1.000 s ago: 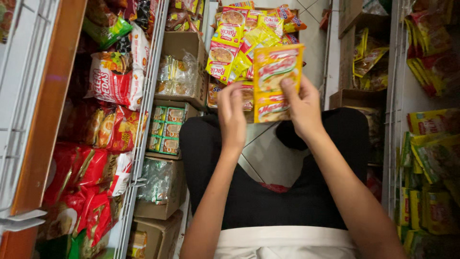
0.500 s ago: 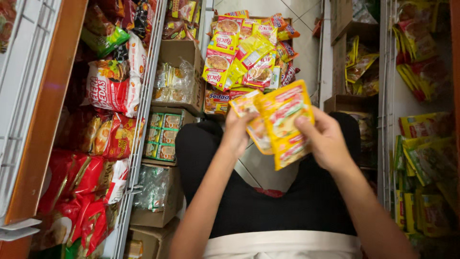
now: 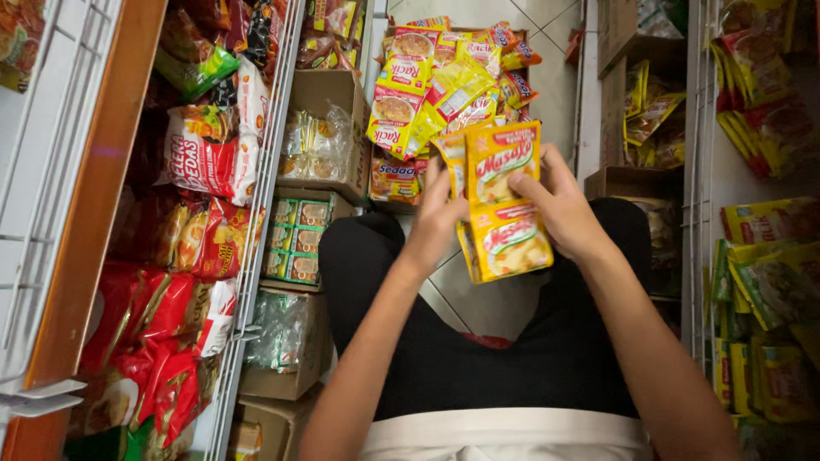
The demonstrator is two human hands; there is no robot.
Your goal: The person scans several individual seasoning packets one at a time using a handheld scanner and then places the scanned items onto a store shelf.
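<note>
While I scan from the left, first comes the white wire shelf (image 3: 256, 256), packed with red snack bags (image 3: 162, 341), and a red-and-white bag (image 3: 209, 154) higher up. Next, cardboard boxes on the floor: one with clear-wrapped packs (image 3: 320, 145), one with small green cartons (image 3: 295, 239), one lower down with more clear wrap (image 3: 282, 329).

Centre of view: left hand (image 3: 437, 213) and right hand (image 3: 555, 205) both grip a strip of yellow sachets (image 3: 500, 201), held above the lap, over black trousers and a patch of tiled floor. The strip looks like two joined packets, glossy yellow, each with a red band across and a picture of food below it; more packets sit stacked behind, edges showing at the left side. Left hand fingers curl round the strip's left edge, thumb behind, I can't see it. Right hand thumb presses on the front face near the middle, fingers wrapped behind the right edge. So both hands are closed on the strip.

Just beyond the hands, an open box (image 3: 453, 77) heaped with yellow and red noodle packets. Right of that, another cardboard box (image 3: 636, 111) with yellow packs, then the right shelf (image 3: 696, 213) holding yellow-green packets (image 3: 769, 290).
</note>
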